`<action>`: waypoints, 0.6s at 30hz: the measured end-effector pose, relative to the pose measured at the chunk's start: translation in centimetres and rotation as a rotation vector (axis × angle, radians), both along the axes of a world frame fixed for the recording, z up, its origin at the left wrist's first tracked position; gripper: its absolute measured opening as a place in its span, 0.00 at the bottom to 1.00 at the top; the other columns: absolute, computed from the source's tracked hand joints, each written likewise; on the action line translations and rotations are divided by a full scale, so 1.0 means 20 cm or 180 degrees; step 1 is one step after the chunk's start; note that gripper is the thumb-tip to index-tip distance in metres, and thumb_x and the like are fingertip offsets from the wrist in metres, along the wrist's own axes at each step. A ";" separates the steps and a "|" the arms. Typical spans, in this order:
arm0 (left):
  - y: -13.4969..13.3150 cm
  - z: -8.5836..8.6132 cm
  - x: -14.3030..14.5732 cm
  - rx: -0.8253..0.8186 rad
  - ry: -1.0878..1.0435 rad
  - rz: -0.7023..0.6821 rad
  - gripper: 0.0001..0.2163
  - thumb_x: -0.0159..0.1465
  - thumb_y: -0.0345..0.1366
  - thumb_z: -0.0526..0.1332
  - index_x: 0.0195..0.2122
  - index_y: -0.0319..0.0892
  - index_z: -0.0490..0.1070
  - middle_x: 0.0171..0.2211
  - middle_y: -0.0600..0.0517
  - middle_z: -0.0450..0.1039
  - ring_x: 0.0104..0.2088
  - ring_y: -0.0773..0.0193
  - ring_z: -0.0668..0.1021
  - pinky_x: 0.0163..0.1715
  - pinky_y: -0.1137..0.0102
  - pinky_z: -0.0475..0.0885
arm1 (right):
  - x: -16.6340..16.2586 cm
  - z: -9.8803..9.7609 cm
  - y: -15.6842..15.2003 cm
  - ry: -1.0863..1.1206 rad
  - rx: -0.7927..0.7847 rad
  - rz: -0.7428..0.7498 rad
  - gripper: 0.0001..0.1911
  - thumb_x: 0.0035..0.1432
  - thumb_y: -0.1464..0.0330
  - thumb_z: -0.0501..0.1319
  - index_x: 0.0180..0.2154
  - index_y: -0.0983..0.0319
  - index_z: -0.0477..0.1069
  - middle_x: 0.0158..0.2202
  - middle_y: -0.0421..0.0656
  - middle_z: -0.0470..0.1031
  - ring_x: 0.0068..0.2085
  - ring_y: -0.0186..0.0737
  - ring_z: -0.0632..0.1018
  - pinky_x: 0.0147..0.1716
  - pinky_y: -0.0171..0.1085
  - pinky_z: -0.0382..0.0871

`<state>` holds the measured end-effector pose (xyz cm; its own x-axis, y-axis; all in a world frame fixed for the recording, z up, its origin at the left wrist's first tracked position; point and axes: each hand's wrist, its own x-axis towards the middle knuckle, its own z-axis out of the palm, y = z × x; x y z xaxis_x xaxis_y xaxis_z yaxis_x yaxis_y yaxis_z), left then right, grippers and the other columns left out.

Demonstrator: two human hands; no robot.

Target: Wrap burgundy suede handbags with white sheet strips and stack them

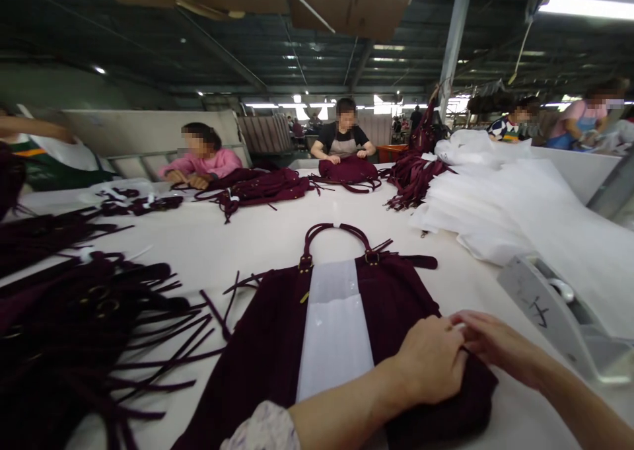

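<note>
A dark maroon handbag lies flat before me, its two handles pointing away. Down its middle runs a strip of white translucent wrapping. My left hand is closed on the bag's right side, the forearm crossing over the bag. Against it, my right hand is closed too, its fingertips meeting those of the left. A small bit of white shows between the fingertips; what exactly they pinch is hidden. Thin dark straps stick out from the bag's left edge.
Dark bags with loose straps are heaped at left. White foam sheets pile up at right, behind a grey dispenser-like holder. Across the white table, co-workers handle more maroon bags. A bundle of maroon straps lies near the foam.
</note>
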<state>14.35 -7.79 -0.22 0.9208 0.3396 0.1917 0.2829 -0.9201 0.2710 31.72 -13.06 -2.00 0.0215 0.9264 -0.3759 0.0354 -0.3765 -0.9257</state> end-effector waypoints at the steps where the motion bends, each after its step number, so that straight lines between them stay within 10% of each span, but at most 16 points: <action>1: -0.01 -0.02 0.00 0.0113 0.0076 -0.0025 0.10 0.65 0.36 0.50 0.37 0.38 0.68 0.36 0.45 0.70 0.36 0.57 0.72 0.38 0.62 0.70 | -0.01 0.02 -0.04 -0.0058 0.0079 -0.0173 0.31 0.59 0.47 0.51 0.53 0.62 0.67 0.44 0.52 0.75 0.42 0.47 0.78 0.39 0.43 0.75; 6: -0.04 -0.07 -0.02 0.0214 0.0381 -0.0101 0.10 0.62 0.35 0.55 0.39 0.35 0.70 0.40 0.40 0.71 0.40 0.54 0.74 0.41 0.61 0.71 | -0.15 -0.15 -0.25 -0.2282 0.1415 -0.0003 0.33 0.62 0.53 0.50 0.64 0.60 0.55 0.64 0.48 0.57 0.65 0.48 0.58 0.64 0.48 0.52; 10: -0.08 0.04 -0.21 0.0139 0.0224 -0.0308 0.11 0.64 0.34 0.54 0.46 0.38 0.70 0.51 0.42 0.69 0.53 0.54 0.71 0.56 0.59 0.64 | -0.13 -0.44 -0.35 -0.3140 0.1754 0.0094 0.27 0.62 0.58 0.48 0.61 0.58 0.63 0.61 0.44 0.64 0.61 0.49 0.65 0.62 0.48 0.58; 13: -0.09 0.13 -0.56 0.0563 -0.0005 0.0902 0.20 0.65 0.33 0.53 0.58 0.43 0.62 0.65 0.44 0.54 0.65 0.49 0.56 0.63 0.50 0.50 | -0.05 -0.46 -0.34 -0.3019 0.1890 0.0326 0.25 0.60 0.56 0.49 0.55 0.55 0.70 0.56 0.42 0.70 0.57 0.50 0.70 0.59 0.47 0.64; 18: -0.15 0.08 -1.23 0.0724 0.0646 0.3533 0.22 0.64 0.28 0.49 0.60 0.34 0.60 0.65 0.36 0.52 0.65 0.45 0.54 0.63 0.48 0.48 | -0.07 -0.19 -0.26 -0.2387 0.1385 0.0667 0.25 0.52 0.44 0.52 0.41 0.48 0.77 0.36 0.46 0.79 0.40 0.54 0.80 0.40 0.44 0.78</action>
